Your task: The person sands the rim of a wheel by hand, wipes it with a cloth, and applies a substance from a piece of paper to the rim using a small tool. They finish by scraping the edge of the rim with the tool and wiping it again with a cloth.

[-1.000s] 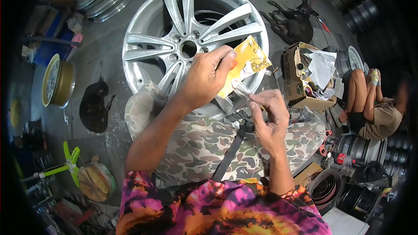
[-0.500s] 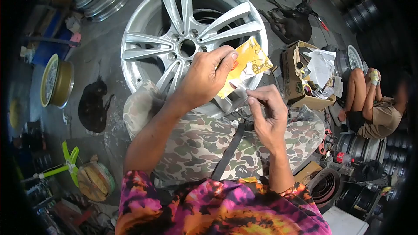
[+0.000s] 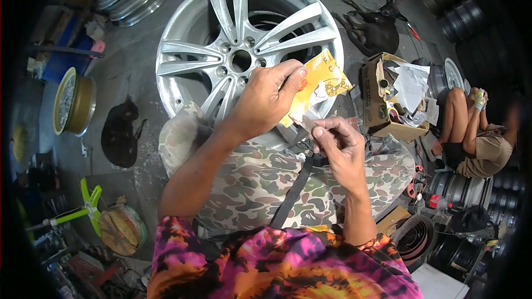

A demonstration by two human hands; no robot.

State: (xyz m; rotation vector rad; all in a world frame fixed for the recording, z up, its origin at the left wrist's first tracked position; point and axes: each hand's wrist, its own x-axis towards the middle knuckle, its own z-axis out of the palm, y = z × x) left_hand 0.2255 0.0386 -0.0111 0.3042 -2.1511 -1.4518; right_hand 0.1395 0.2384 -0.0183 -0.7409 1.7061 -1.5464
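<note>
My left hand (image 3: 266, 97) is closed on a yellow sheet (image 3: 323, 80) with printed letters and torn white patches, thumb on top. Beside the sheet's lower edge, my right hand (image 3: 342, 149) pinches a small greyish piece (image 3: 308, 123) between thumb and fingers; whether that piece is joined to the sheet cannot be made out. Both hands are above my camouflage-clad lap (image 3: 249, 188). Beyond them lies a large silver wheel rim (image 3: 238, 36) with paired spokes, partly covered by my left hand and the sheet.
A cardboard box (image 3: 377, 99) with papers stands right of the rim. A dark dog (image 3: 374, 33) lies behind it, another dark animal (image 3: 120, 135) at left. A person (image 3: 479, 133) sits at far right. A gold rim (image 3: 83, 102) and a green-armed stand (image 3: 88, 207) are at left.
My right hand's fingers have curled in more around the small piece and shifted slightly down. The sheet and my left hand have moved very little.
</note>
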